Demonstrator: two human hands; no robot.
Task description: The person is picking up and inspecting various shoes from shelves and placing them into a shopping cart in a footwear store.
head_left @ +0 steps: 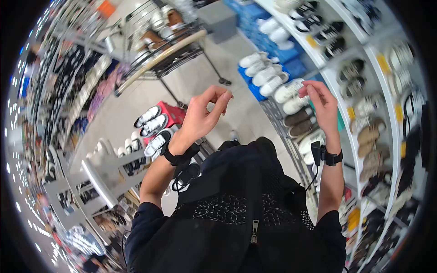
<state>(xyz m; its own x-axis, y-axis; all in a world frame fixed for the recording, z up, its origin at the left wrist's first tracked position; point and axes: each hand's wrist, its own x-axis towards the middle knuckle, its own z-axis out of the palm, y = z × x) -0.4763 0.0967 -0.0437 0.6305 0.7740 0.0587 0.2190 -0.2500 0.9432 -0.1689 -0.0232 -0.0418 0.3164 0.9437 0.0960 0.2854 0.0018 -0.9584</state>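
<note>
My left hand point(207, 111) is raised over the aisle floor, its thumb drawn in against curled fingers and a small gap behind them; nothing shows in the pinch. Below its wrist, black-and-white shoes point(154, 125) sit on a red box point(173, 113). On the other side, my right hand point(322, 104) has loosely bent fingers, with thumb and fingertips apart and nothing between them. Its fingertips overlap the white sneakers point(289, 91) on the low rack in this view. Brown shoes point(300, 123) stand just below those. Both wrists carry black straps.
A wire cart point(159, 54) loaded with shoes stands ahead on the tiled floor point(246, 104). White shelves point(350, 118) full of shoes run along the right. A blue box point(250, 82) lies under white shoes. At left is a grey display rack point(98, 182).
</note>
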